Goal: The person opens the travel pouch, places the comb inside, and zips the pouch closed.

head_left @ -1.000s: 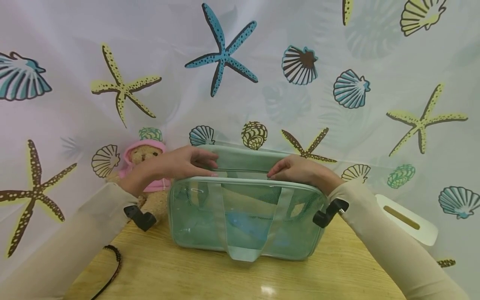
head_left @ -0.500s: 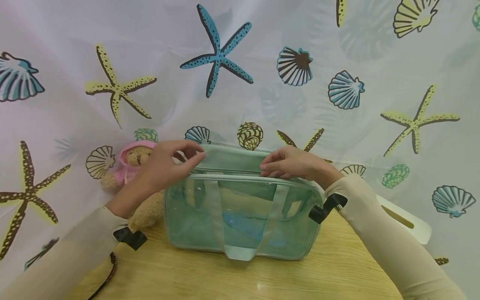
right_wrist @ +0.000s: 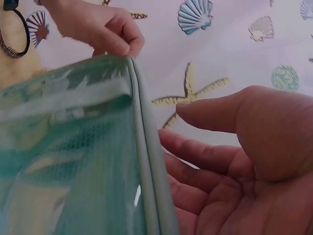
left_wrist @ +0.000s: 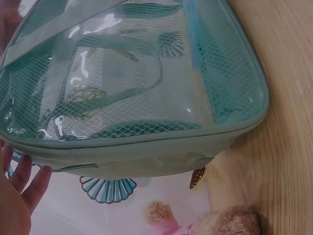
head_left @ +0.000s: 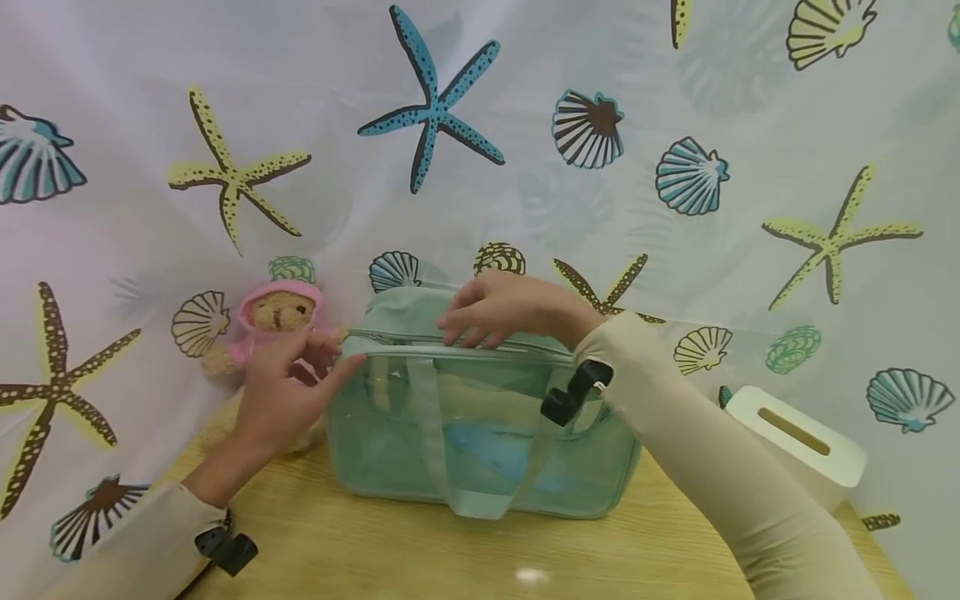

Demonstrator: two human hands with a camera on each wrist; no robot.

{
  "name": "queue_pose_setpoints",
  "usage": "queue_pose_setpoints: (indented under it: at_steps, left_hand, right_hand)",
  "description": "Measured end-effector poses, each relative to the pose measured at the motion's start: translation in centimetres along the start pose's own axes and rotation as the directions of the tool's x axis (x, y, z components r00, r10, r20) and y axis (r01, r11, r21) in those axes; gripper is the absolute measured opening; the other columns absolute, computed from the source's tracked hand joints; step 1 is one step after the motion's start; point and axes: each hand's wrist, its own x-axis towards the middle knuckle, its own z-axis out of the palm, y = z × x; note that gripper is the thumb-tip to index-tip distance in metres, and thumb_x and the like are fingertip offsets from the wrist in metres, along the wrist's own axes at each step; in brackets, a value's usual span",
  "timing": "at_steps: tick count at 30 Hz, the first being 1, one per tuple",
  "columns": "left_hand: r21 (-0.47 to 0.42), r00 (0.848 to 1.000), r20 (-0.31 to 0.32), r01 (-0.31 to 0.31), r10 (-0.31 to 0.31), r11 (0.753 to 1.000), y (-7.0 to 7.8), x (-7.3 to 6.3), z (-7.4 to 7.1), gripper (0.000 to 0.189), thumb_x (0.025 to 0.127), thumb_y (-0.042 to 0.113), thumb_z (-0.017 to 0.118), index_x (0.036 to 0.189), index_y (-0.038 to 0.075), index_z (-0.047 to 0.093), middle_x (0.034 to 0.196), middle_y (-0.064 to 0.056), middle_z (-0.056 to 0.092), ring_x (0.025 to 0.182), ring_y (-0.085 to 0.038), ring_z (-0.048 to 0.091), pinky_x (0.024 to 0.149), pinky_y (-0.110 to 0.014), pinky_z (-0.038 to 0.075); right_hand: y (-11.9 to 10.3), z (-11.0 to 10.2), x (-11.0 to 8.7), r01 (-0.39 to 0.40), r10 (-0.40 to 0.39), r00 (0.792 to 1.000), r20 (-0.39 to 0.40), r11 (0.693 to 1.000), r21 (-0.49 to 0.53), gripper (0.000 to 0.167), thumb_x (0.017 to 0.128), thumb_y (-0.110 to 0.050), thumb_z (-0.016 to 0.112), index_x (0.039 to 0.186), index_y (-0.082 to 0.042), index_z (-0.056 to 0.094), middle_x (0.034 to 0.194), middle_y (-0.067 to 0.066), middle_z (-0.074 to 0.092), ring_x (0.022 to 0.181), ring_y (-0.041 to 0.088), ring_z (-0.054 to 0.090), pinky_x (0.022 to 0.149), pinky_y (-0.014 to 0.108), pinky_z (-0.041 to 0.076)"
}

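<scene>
Head view puts the clear green bag point(head_left: 487, 400) upright near the middle of the wooden table point(head_left: 420, 558), its long side facing the person and a handle strap point(head_left: 478, 505) hanging down the front. A blue thing point(head_left: 495, 454) shows through the clear wall; what it is cannot be told. The left hand point(head_left: 281, 387) pinches the bag's top left corner, thumb at the front rim and fingers bent behind it, as the right wrist view also shows. The right hand point(head_left: 510, 304) reaches over the bag's top from the other side, near the zip line; its thumb stands apart from the loosely bent fingers, some tips of which are hidden behind the rim in the right wrist view. Just beside the bag's left end sits a teddy bear point(head_left: 281, 312) in a pink hood, partly behind the left hand. A white box point(head_left: 798, 458) with a slot in its top stands to the right, apart from the bag. Behind everything hangs a pale cloth point(head_left: 637, 50) printed with starfish and shells
</scene>
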Motion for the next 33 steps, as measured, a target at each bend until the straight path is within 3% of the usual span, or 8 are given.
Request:
queue_pose_setpoints:
  at_steps: [5, 10, 13, 17, 20, 22, 28, 33]
  left_hand:
    - [0.009, 0.999, -0.017, -0.044, 0.045, 0.999, -0.4, -0.8, 0.0, 0.031, 0.068, 0.003, 0.094, 0.083, 0.010, 0.067, 0.070, 0.005, 0.064, 0.062, 0.004, 0.057, 0.055, -0.011, 0.049]
    - [-0.037, 0.996, -0.017, -0.093, 0.092, 0.995, -0.3, -0.8, 0.0, 0.036, 0.066, -0.006, 0.092, 0.073, 0.012, 0.062, 0.066, 0.007, 0.057, 0.058, 0.002, 0.051, 0.053, -0.012, 0.044]
    - [-0.043, 0.994, -0.017, -0.108, 0.107, 0.993, -0.2, -0.6, 0.0, 0.037, 0.066, -0.009, 0.091, 0.071, 0.012, 0.061, 0.064, 0.007, 0.055, 0.059, 0.002, 0.049, 0.053, -0.012, 0.042]
    - [-0.035, 0.992, -0.028, -0.123, 0.122, 0.992, -0.3, -0.7, -0.1, 0.038, 0.064, -0.012, 0.090, 0.068, 0.010, 0.060, 0.062, 0.005, 0.055, 0.059, 0.002, 0.049, 0.053, -0.012, 0.042]
    - [-0.031, 0.992, -0.042, -0.123, 0.122, 0.992, -0.5, -0.9, -0.1, 0.038, 0.062, -0.013, 0.090, 0.067, 0.010, 0.060, 0.061, 0.005, 0.055, 0.058, 0.003, 0.048, 0.053, -0.011, 0.040]
    - [-0.029, 0.992, -0.045, -0.120, 0.118, 0.992, -0.6, -1.1, -0.1, 0.038, 0.062, -0.012, 0.091, 0.067, 0.010, 0.061, 0.061, 0.005, 0.056, 0.058, 0.004, 0.047, 0.053, -0.011, 0.040]
    - [-0.036, 0.996, -0.025, -0.092, 0.091, 0.995, -0.7, -1.1, -0.1, 0.033, 0.066, -0.010, 0.090, 0.074, 0.009, 0.064, 0.067, 0.005, 0.060, 0.062, 0.004, 0.052, 0.054, -0.009, 0.044]
    - [-0.033, 0.998, 0.025, -0.052, 0.053, 0.998, -0.7, -0.9, 0.2, 0.034, 0.070, -0.007, 0.090, 0.096, 0.006, 0.072, 0.073, 0.003, 0.061, 0.067, 0.004, 0.054, 0.054, -0.008, 0.046]
  right_hand:
    - [-2.5, 1.8, 3.0, -0.028, 0.033, 0.997, 0.069, 0.997, -0.079, 0.036, 0.107, -0.038, 0.055, 0.133, -0.017, 0.068, 0.131, 0.001, 0.071, 0.114, 0.017, 0.067, 0.094, 0.035, 0.058]
    - [-3.2, 2.6, 5.1, -0.135, 0.138, 0.989, 0.050, 0.989, -0.056, 0.030, 0.106, -0.037, 0.056, 0.114, -0.017, 0.077, 0.132, 0.001, 0.070, 0.104, 0.017, 0.066, 0.100, 0.041, 0.056]
    - [-3.4, 2.8, 6.2, -0.176, 0.180, 0.982, 0.054, 0.982, -0.063, 0.030, 0.105, -0.039, 0.058, 0.095, -0.018, 0.076, 0.115, -0.004, 0.073, 0.100, 0.015, 0.068, 0.095, 0.040, 0.057]
    - [-3.5, 3.6, 7.5, -0.160, 0.170, 0.984, 0.060, 0.976, -0.145, 0.043, 0.104, -0.043, 0.057, 0.068, -0.020, 0.057, 0.068, -0.006, 0.052, 0.064, 0.013, 0.051, 0.068, 0.031, 0.049]
    - [-3.5, 4.4, 8.0, -0.136, 0.143, 0.989, 0.025, 0.973, -0.185, 0.048, 0.103, -0.042, 0.060, 0.061, -0.021, 0.048, 0.058, -0.008, 0.035, 0.055, 0.011, 0.036, 0.058, 0.028, 0.040]
    - [-3.4, 4.9, 8.2, -0.129, 0.129, 0.992, -0.013, 0.972, -0.195, 0.050, 0.102, -0.041, 0.062, 0.058, -0.021, 0.050, 0.056, -0.008, 0.036, 0.053, 0.010, 0.038, 0.055, 0.026, 0.038]
    - [-3.1, 5.3, 8.5, -0.104, 0.071, 0.989, -0.130, 0.959, -0.263, 0.047, 0.101, -0.042, 0.064, 0.059, -0.020, 0.059, 0.053, -0.009, 0.040, 0.053, 0.008, 0.040, 0.054, 0.022, 0.036]
    - [-3.1, 5.4, 8.3, -0.076, 0.019, 0.979, -0.204, 0.957, -0.280, 0.029, 0.100, -0.038, 0.067, 0.085, -0.017, 0.080, 0.063, -0.010, 0.060, 0.058, 0.006, 0.047, 0.056, 0.020, 0.039]
